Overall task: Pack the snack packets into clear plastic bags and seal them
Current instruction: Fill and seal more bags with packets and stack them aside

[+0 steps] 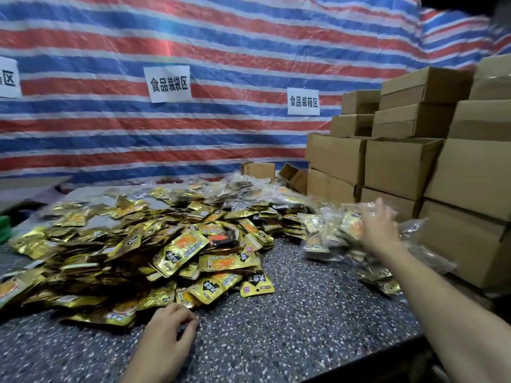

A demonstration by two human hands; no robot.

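Packets (177, 250) lie heaped on the table (304, 322), and right of the heap sit filled bags (326, 230), where the right hand (378, 222) spreads open over one, seemingly setting it down. The left hand (170, 323) rests loosely curled and empty at the heap's near edge. The step looks like stacking a finished bag; next comes gathering packets for a fresh one.

The right hand (380, 225) is smeared by motion blur, so whether its fingers grip the filled clear bags (326, 233) beside it cannot be told. The heap of gold packets (138, 239) runs off the left edge. A white sign (8, 77) on the far left is cut mid-character. The cardboard boxes (414, 167) continue past the right edge. The packets' small print is unreadable.
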